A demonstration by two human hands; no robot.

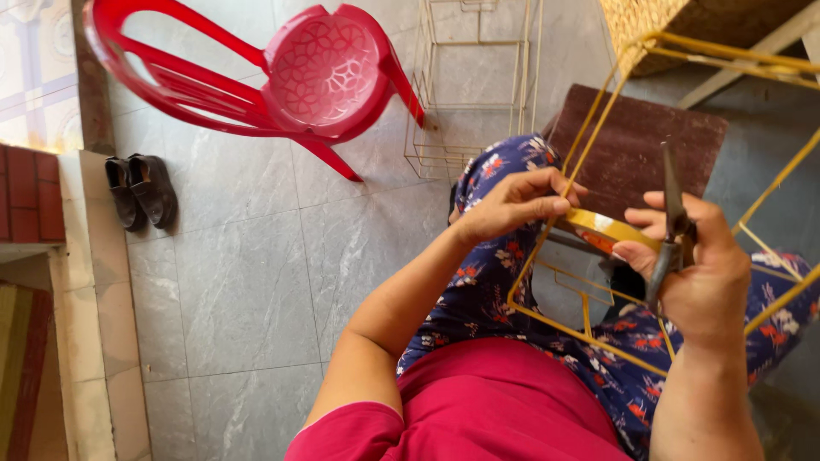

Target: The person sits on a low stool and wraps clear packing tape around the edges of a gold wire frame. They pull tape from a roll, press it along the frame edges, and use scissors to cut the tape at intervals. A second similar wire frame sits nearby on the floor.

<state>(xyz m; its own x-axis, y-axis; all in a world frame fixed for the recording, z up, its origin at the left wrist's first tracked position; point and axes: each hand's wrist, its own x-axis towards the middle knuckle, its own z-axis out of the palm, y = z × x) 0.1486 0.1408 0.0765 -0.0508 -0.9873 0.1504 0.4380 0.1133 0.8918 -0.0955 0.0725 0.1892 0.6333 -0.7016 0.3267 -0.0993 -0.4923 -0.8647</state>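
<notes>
My left hand (515, 205) pinches a slanted bar of a yellow wire frame (547, 318) that rests across my lap. A yellow tape strip (608, 228) runs from under its fingers to my right hand (696, 269). That hand holds the tape's other end and also grips dark metal scissors (671, 224), blades pointing up. I sit in a floral blue skirt and a pink top.
A red plastic chair (295, 72) stands on the grey tiled floor at the upper left. Beside it stands an unwrapped wire rack (471, 85). A pair of dark shoes (141, 189) lies by the wall. A brown wooden stool (636, 145) and a woven basket (649, 26) are ahead.
</notes>
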